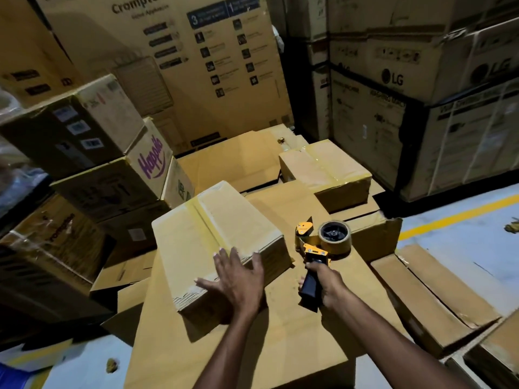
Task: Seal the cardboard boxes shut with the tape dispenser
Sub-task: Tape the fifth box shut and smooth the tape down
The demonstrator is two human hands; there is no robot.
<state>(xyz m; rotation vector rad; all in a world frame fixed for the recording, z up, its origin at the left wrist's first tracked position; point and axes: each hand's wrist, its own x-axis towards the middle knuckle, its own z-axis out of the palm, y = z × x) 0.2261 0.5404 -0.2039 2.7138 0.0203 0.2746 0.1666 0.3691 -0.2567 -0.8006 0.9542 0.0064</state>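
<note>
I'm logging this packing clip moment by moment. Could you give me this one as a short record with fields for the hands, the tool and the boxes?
left hand: left hand, fingers spread and straight, laid on the near right corner of the near box
right hand: right hand grips the handle of the tape dispenser
tool position: right of the near box, off its seam, roll loaded
near box: flaps shut, tape along the top seam
far box: far box, behind, also taped
support: flat cardboard under both boxes

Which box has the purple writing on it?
The stacked box on the left, just beyond the small taped box at the left hand. It alone shows big purple lettering.
</note>
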